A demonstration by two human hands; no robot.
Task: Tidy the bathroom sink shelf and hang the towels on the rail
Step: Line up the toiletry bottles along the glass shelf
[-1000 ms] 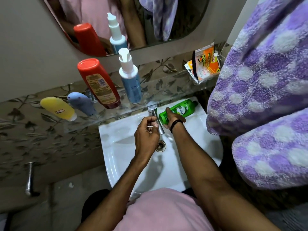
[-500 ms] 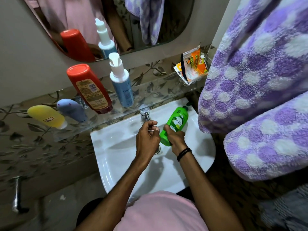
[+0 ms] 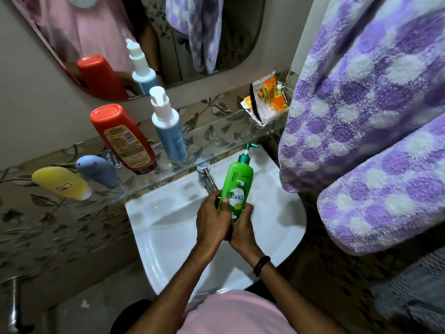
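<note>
Held the green pump bottle [image 3: 237, 186] upright over the white sink [image 3: 168, 227], just in front of the tap [image 3: 206, 177], in both hands: left hand [image 3: 212, 220] with fingers curled round its lower side and thumb on the label, right hand [image 3: 243, 230] with fingers wrapped round its base. Had on the glass shelf [image 3: 212, 143] behind, left to right, a yellow bottle [image 3: 60, 182], a lavender bottle [image 3: 98, 171], a red bottle [image 3: 122, 139] and a blue pump bottle [image 3: 168, 131]. Had purple spotted towels [image 3: 361, 104] draped at the right, beside the sink.
</note>
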